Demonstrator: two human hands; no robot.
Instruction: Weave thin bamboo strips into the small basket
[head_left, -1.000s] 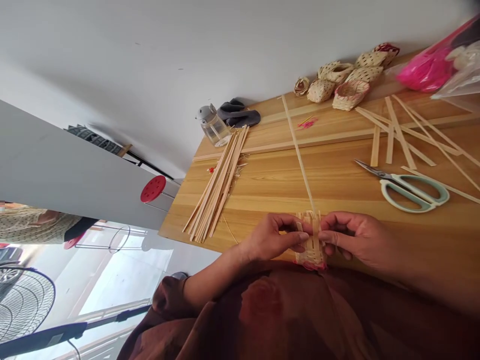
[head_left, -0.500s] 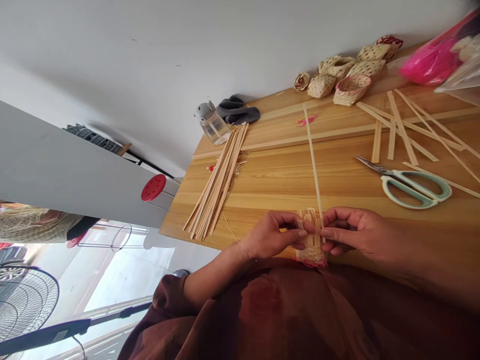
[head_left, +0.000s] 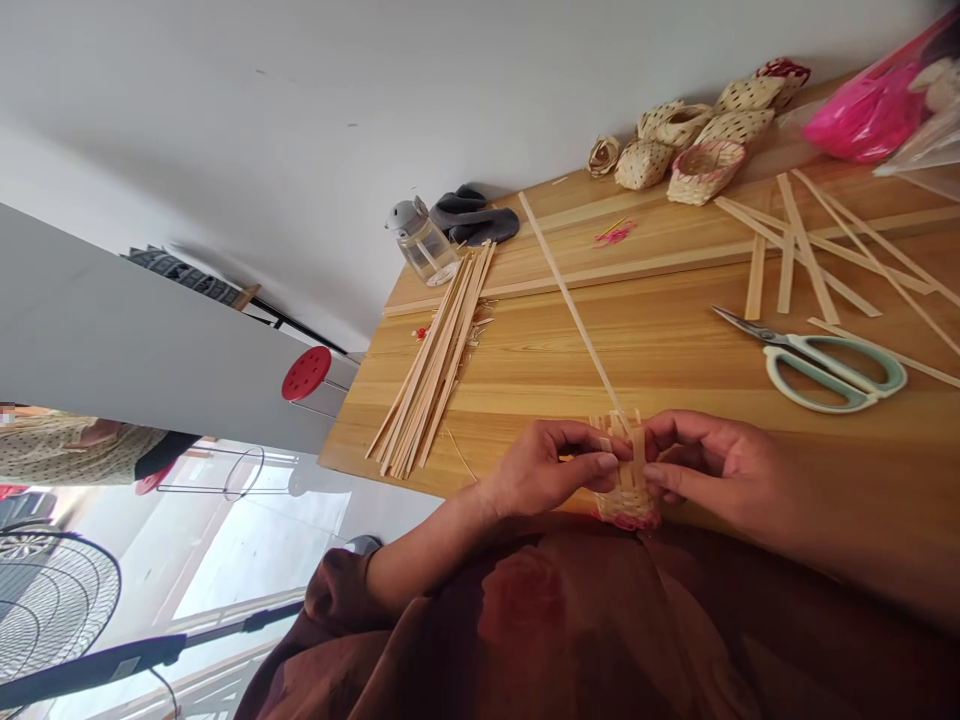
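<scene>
A small, partly woven basket (head_left: 628, 500) with a pink-red edge at the bottom sits at the table's front edge against my clothes. Its upright strips stand up loose at the top. My left hand (head_left: 559, 465) pinches the basket's left side between thumb and fingers. On the right side, my right hand (head_left: 701, 465) has thumb and fingers closed at the upright strips. One long pale strip (head_left: 574, 310) runs from the basket top out over the table, leaning to the left. Its lower end is partly hidden among the uprights and fingers.
Green-handled scissors (head_left: 832, 370) lie to the right, near several loose strips (head_left: 806, 250). A bundle of strips (head_left: 435, 365) is on the left, by a clear bottle (head_left: 424, 245). Several woven pieces (head_left: 705, 172) line the wall beside a pink bag (head_left: 862, 115).
The long strip has swung from nearly upright to a leftward slant, its far end moving left. My right fingers have come off its outer side; the left hand keeps its hold.
</scene>
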